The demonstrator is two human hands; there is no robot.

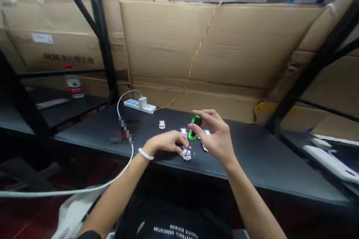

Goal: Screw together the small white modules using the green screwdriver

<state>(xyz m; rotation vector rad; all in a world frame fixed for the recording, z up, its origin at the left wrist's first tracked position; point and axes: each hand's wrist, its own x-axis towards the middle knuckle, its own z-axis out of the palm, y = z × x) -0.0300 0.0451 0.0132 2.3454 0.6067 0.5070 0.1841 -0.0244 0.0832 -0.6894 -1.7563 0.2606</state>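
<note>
My right hand (217, 136) is closed on the green and black handle of a screwdriver (196, 122). The screwdriver leans, and its thin shaft points down at a small white and purple part (186, 155) near the table's front edge. Bent fingers of my left hand (169, 142) hold that part against the table from its left. A tiny screw-like piece (194, 154) lies just right of it. Similar white and purple parts sit around: one (162, 124) farther back on the left, another (183, 131) behind my left fingers, and one (206, 133) partly hidden by my right hand.
A white power strip (134, 104) with a plugged-in charger (142, 102) stands at the back of the black table (252, 157). A white cable (123, 170) crosses the left front. Cardboard (238, 52) walls the back, and black metal posts (105, 52) flank the table.
</note>
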